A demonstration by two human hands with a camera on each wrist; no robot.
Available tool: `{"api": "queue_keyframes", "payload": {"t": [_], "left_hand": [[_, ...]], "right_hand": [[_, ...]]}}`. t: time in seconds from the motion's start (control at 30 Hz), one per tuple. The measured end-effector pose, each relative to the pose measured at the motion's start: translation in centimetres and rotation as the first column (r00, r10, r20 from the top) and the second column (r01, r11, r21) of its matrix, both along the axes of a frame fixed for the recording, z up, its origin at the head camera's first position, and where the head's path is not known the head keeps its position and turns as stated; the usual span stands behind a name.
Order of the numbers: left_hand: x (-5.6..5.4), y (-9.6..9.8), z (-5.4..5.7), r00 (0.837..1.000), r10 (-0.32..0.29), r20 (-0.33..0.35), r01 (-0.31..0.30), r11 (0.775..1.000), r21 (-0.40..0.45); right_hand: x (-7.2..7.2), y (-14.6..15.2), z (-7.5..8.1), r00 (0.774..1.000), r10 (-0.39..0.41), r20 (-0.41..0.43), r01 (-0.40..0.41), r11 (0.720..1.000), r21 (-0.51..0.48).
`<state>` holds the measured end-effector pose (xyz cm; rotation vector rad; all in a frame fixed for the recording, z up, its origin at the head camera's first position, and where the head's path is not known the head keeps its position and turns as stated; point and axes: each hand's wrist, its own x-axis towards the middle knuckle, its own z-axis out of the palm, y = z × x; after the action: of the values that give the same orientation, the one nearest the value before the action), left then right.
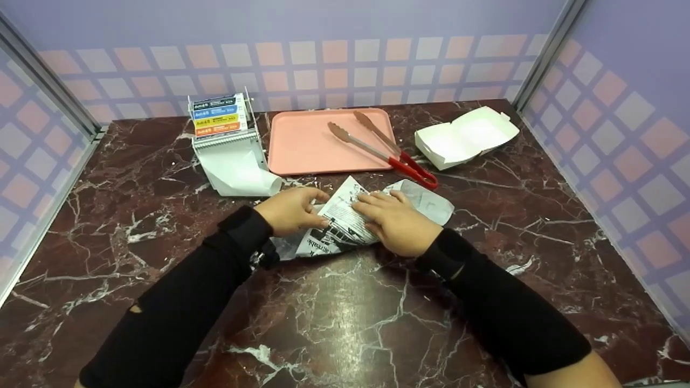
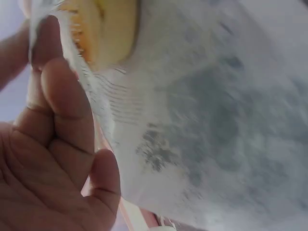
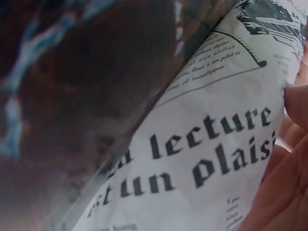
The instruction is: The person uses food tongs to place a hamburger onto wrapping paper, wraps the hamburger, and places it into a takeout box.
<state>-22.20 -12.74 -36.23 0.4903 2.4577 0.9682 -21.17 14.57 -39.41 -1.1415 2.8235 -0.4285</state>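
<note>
A sheet of newsprint-patterned wrapping paper (image 1: 340, 222) lies partly folded in front of the person, its printed flap raised to a point. At its left side the left hand (image 1: 291, 211) pinches the paper's edge between thumb and fingers. The right hand (image 1: 403, 223) rests over the right part of the paper, fingers extended across the fold. Inside the sheet, the left wrist view shows a pale yellow, bun-like food (image 2: 118, 31) with an orange side; the paper hides most of it. Large black lettering covers the outer face (image 3: 192, 159) of the paper.
Beyond the paper lies a pink tray (image 1: 304, 143), with red-handled tongs (image 1: 391, 159) across its right edge. An open white takeaway box (image 1: 466, 137) stands at the back right. A label dispenser (image 1: 221, 116) with a white strip stands at the back left. Panels border the marbled table (image 1: 345, 323).
</note>
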Motion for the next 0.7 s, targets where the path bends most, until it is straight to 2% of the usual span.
{"api": "queue_keyframes", "payload": {"t": [0.3,0.43,0.57,0.7], "left_hand": [[0.2,-0.5,0.0,1.0,0.021,-0.022,-0.021,1.0,0.012],[0.2,-0.5,0.0,0.999,0.019,-0.037,-0.02,0.999,-0.038],[0.2,-0.7,0.0,0.994,0.005,-0.105,-0.017,0.993,-0.113],[0.3,-0.9,0.0,0.989,0.006,-0.15,-0.027,0.99,-0.142]], "right_hand": [[-0.8,-0.5,0.4,0.995,-0.01,0.096,0.006,0.999,0.041],[-1.5,-1.2,0.6,0.996,0.004,0.093,-0.01,0.998,0.055],[-2.3,-1.9,0.9,0.997,0.018,0.076,-0.025,0.996,0.088],[-3.1,-2.5,1.3,0.997,0.026,0.068,-0.037,0.986,0.164]]}}
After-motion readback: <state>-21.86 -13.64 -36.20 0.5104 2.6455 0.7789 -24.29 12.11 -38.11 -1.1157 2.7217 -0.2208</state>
